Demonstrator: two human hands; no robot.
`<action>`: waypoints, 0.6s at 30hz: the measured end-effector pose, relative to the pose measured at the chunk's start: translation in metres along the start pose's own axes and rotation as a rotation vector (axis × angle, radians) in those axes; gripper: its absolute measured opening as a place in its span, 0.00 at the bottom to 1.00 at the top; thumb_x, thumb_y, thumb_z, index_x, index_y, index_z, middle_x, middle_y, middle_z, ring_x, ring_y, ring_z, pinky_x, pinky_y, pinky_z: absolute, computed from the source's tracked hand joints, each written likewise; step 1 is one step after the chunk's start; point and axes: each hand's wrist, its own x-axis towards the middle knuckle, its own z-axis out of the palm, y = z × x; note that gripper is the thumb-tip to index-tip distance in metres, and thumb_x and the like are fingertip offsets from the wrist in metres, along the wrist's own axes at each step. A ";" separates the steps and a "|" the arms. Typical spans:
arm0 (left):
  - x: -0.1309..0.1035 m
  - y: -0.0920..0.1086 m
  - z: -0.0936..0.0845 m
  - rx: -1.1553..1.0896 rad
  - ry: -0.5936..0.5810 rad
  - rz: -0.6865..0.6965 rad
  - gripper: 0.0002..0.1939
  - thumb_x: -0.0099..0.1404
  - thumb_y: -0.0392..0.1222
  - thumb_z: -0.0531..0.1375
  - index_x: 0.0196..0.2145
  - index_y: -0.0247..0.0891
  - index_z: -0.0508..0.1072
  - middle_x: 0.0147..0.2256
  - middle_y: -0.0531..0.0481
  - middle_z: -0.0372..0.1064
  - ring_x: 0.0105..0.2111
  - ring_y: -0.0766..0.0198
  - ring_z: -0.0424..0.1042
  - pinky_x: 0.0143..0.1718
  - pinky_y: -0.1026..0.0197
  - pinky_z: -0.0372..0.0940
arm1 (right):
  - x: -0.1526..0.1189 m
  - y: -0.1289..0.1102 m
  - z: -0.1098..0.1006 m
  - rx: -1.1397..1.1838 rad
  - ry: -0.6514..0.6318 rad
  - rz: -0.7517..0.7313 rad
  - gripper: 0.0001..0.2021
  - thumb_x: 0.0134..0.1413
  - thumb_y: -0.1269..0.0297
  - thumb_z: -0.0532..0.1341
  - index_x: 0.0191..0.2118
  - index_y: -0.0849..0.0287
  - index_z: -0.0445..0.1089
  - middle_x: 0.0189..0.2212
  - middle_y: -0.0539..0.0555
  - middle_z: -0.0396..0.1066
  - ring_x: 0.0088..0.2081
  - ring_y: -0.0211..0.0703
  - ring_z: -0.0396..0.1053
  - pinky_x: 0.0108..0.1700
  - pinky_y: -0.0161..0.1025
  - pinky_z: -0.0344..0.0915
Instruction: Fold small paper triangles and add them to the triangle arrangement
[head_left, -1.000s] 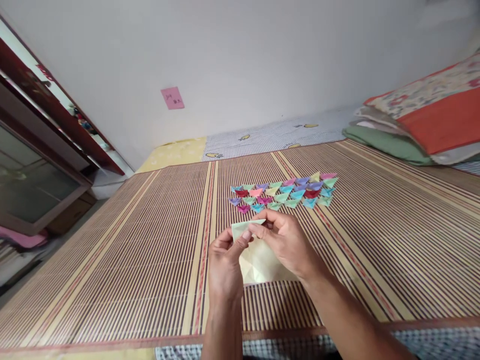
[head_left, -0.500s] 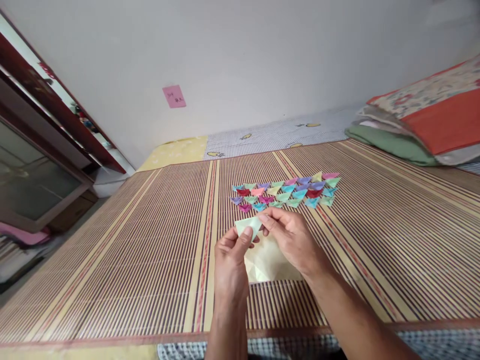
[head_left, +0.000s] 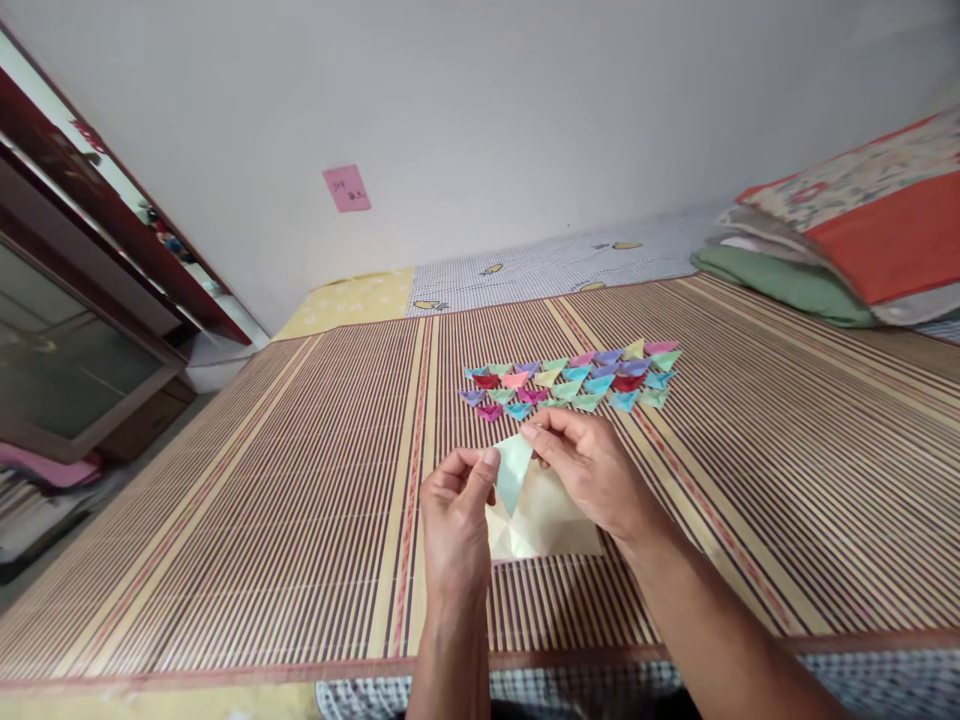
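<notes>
A pale green folded paper triangle [head_left: 513, 474] hangs between my two hands, its point downward. My left hand [head_left: 459, 495] pinches its left corner between thumb and fingers. The upper right corner is held by the thumb and fingertips of my right hand [head_left: 589, 470]. Beneath the hands lies a creased, pale yellow paper sheet [head_left: 555, 525], partly covered by them. Just beyond, several rows of small folded paper boats [head_left: 574, 380] in many colours stand on the striped mat [head_left: 300, 500].
Folded bedding [head_left: 870, 240] is stacked at the right, by the grey wall [head_left: 510, 120]. A pink note [head_left: 347, 188] is stuck to that wall. Patterned cloth [head_left: 510, 275] shows along the mat's far edge. At the left stands a glass-fronted cabinet [head_left: 60, 350].
The green paper has turned so that its point faces down. My left hand has shifted its grip to the left corner and moved slightly left; the right hand keeps its pinch.
</notes>
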 end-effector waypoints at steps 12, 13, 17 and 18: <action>0.003 0.003 0.005 -0.200 0.023 -0.138 0.19 0.46 0.48 0.78 0.23 0.34 0.74 0.18 0.55 0.67 0.20 0.72 0.64 0.26 0.68 0.61 | -0.002 0.003 0.006 -0.028 -0.058 -0.017 0.19 0.64 0.54 0.62 0.24 0.57 0.63 0.21 0.45 0.58 0.24 0.36 0.56 0.25 0.35 0.54; 0.003 0.004 0.004 -0.204 0.003 -0.163 0.19 0.45 0.47 0.78 0.23 0.34 0.75 0.19 0.54 0.68 0.20 0.72 0.64 0.25 0.69 0.61 | -0.001 0.004 0.005 -0.035 -0.061 -0.016 0.19 0.65 0.54 0.61 0.25 0.57 0.64 0.21 0.46 0.58 0.24 0.36 0.56 0.26 0.35 0.54; 0.005 0.006 0.000 -0.179 0.029 -0.114 0.17 0.45 0.45 0.79 0.24 0.33 0.77 0.19 0.53 0.69 0.20 0.72 0.66 0.27 0.70 0.63 | -0.001 0.002 0.003 -0.036 -0.090 -0.011 0.17 0.65 0.54 0.61 0.26 0.57 0.65 0.22 0.47 0.61 0.25 0.37 0.58 0.27 0.35 0.56; 0.005 0.007 -0.001 -0.192 0.045 -0.098 0.17 0.45 0.45 0.79 0.23 0.33 0.77 0.18 0.53 0.69 0.20 0.72 0.66 0.27 0.70 0.63 | -0.001 0.001 0.004 -0.044 -0.097 -0.018 0.17 0.64 0.55 0.62 0.26 0.57 0.65 0.22 0.46 0.60 0.25 0.37 0.58 0.27 0.35 0.55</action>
